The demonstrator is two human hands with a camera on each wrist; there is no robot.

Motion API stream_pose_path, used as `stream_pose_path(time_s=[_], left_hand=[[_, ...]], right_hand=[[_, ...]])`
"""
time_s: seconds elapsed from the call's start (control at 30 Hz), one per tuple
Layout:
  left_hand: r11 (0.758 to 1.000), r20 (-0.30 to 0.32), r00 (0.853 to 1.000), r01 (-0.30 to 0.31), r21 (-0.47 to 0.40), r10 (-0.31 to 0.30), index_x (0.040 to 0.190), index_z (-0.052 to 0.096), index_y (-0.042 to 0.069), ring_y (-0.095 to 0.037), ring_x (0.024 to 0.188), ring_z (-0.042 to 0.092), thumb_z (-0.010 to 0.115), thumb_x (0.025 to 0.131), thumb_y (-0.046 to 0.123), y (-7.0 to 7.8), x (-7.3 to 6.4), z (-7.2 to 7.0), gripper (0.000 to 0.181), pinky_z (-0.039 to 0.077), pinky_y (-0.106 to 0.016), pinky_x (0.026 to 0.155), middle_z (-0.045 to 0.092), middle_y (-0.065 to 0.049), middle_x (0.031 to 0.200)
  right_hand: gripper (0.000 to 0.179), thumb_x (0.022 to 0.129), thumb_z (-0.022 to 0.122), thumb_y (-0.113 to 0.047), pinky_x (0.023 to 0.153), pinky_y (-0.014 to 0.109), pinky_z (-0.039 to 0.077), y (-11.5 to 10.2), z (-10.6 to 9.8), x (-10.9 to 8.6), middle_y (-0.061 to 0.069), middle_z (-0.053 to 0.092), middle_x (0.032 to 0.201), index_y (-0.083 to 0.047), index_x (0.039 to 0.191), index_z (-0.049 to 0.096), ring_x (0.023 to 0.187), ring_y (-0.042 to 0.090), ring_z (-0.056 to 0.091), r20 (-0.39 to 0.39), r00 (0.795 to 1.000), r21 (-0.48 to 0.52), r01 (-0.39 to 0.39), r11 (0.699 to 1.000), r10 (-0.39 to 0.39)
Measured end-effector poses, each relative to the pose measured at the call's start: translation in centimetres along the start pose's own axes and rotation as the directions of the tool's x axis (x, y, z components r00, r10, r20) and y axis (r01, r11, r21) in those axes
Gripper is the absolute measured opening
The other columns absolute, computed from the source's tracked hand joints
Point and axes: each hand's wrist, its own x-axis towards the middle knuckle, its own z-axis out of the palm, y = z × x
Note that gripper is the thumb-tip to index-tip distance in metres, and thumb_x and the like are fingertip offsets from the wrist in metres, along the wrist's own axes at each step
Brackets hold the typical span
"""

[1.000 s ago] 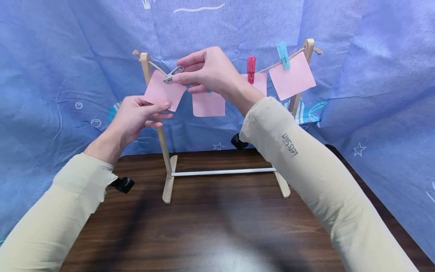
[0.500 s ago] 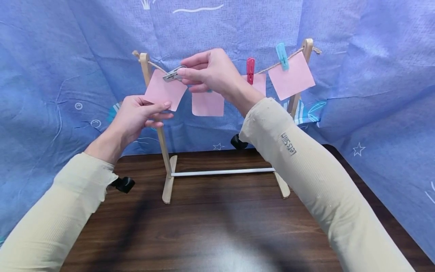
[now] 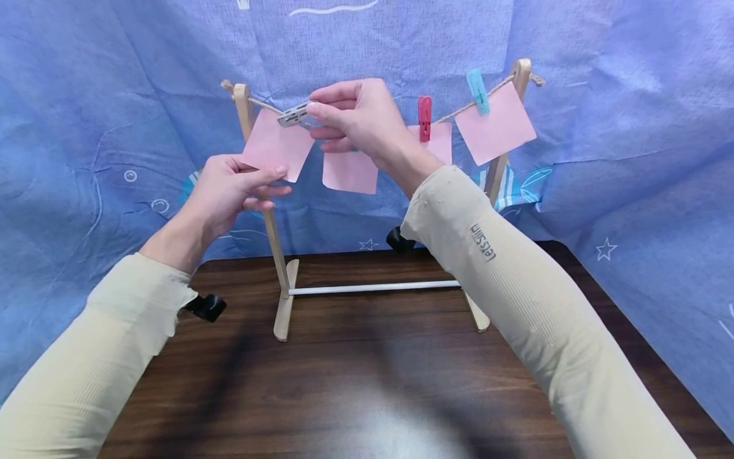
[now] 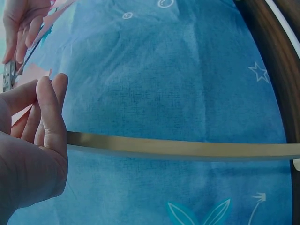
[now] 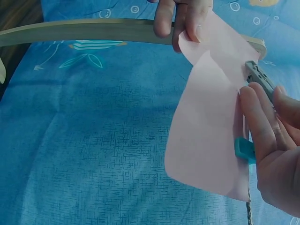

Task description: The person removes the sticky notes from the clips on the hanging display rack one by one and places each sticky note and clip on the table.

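My left hand (image 3: 226, 191) pinches the lower edge of a pink paper square (image 3: 278, 143) between thumb and fingers. The paper's top edge lies against the twine (image 3: 264, 105) near the left post. A grey clothespin (image 3: 294, 115) is pinched by its rear end between thumb and fingers of my right hand (image 3: 367, 121). Its front end overlaps the top of the paper, seen also in the right wrist view, where the clothespin (image 5: 260, 77) points at the paper's edge. Right beside it hangs a second pink square (image 5: 211, 136), with a teal clothespin (image 5: 244, 149) on it under my right hand.
A red clothespin (image 3: 424, 119) and a light blue clothespin (image 3: 478, 92) hold two more pink squares further right. The wooden stand (image 3: 275, 248), joined by a white rod (image 3: 373, 288), stands on the dark table (image 3: 321, 382). A blue patterned cloth (image 3: 115, 83) hangs behind.
My right thumb has slid back along the clothespin, which has turned to lie flatter over the paper's top edge. The left hand keeps its pinch on the paper, almost still.
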Motion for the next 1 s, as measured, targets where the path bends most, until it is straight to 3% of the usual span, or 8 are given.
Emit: stream_pose_path(time_s=[0.17, 0.5, 0.8, 1.0], left_hand=[[1.000, 0.001, 1.000, -0.008, -0.017, 0.008, 0.098, 0.079, 0.005, -0.018, 0.084, 0.076, 0.083, 0.086, 0.020, 0.0, 0.0, -0.1, 0.020, 0.061, -0.026, 0.061, 0.077, -0.008, 0.093], [0.999, 0.009, 1.000, -0.015, -0.034, 0.016, 0.100, 0.078, 0.005, -0.018, 0.083, 0.076, 0.083, 0.087, 0.018, 0.1, -0.2, -0.2, 0.019, 0.061, -0.026, 0.060, 0.077, -0.008, 0.094], [0.999, 0.021, 0.999, -0.028, 0.044, 0.027, 0.101, 0.078, 0.006, -0.017, 0.084, 0.076, 0.082, 0.088, 0.021, -0.1, -0.4, -0.3, 0.020, 0.061, -0.026, 0.060, 0.078, -0.007, 0.094], [0.985, 0.019, 1.000, -0.026, 0.168, 0.023, 0.103, 0.076, 0.007, -0.015, 0.084, 0.076, 0.080, 0.090, 0.027, -0.4, -0.9, -0.2, 0.024, 0.060, -0.026, 0.059, 0.078, -0.003, 0.093]], right_hand=[[0.026, 0.092, 0.075, -0.010, 0.073, 0.036, 0.063, 0.0, -0.2, 0.0, 0.008, 0.075, 0.110, -0.005, 0.117, 0.074, 0.091, 0.025, 0.075, -0.033, 0.999, 0.048, -0.004, 0.999, 0.006], [0.025, 0.092, 0.075, -0.006, 0.077, 0.037, 0.062, 0.2, -0.6, -0.5, 0.015, 0.074, 0.110, 0.000, 0.116, 0.073, 0.094, 0.026, 0.075, -0.059, 0.994, 0.097, 0.095, 0.991, -0.090], [0.024, 0.092, 0.073, -0.003, 0.084, 0.037, 0.061, 0.4, -1.4, -1.6, 0.020, 0.072, 0.113, 0.002, 0.116, 0.072, 0.100, 0.028, 0.073, -0.007, 0.992, 0.099, 0.129, 0.987, -0.129], [0.033, 0.089, 0.078, -0.005, 0.086, 0.036, 0.060, 0.5, -2.3, -2.8, 0.015, 0.071, 0.117, 0.000, 0.121, 0.071, 0.103, 0.025, 0.072, 0.030, 0.988, 0.042, 0.151, 0.988, -0.153]])
